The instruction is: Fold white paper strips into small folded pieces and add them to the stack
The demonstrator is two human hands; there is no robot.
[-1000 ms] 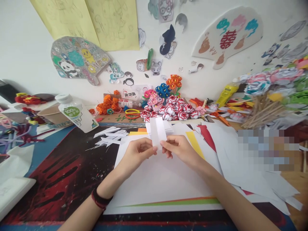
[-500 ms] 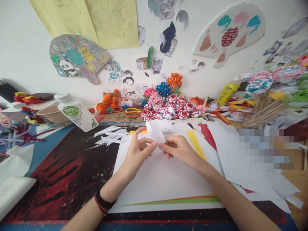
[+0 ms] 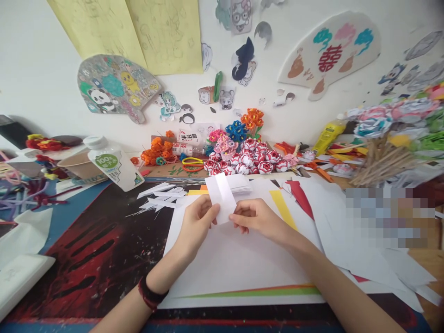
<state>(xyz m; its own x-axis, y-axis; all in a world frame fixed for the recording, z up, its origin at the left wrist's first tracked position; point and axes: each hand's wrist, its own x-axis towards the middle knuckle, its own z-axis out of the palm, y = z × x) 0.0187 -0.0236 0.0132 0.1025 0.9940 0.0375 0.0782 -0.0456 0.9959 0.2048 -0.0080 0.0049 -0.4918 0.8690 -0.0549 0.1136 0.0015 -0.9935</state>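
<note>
A small white strip of paper [image 3: 222, 196] with a crease along its length is held up above large white sheets [image 3: 243, 261]. My left hand [image 3: 198, 224] pinches its left edge between thumb and fingers. At its lower right corner, my right hand [image 3: 255, 216] grips the same strip with thumb and forefinger. Just behind the strip lies a stack of small white papers [image 3: 242, 184]. Left of the sheets, several narrow white paper offcuts [image 3: 161, 196] are scattered on the dark mat [image 3: 114, 249].
Red-and-white paper flowers [image 3: 256, 157] are heaped at the back by the wall. A white bottle [image 3: 114, 164] stands back left, a yellow bottle [image 3: 329, 134] back right. Loose white sheets [image 3: 354, 231] spread at right. A white box [image 3: 24, 282] sits front left.
The strip has turned and tilted so its face and crease show more plainly. My left fingers, spread before, have closed on its left edge; my right hand has barely moved.
</note>
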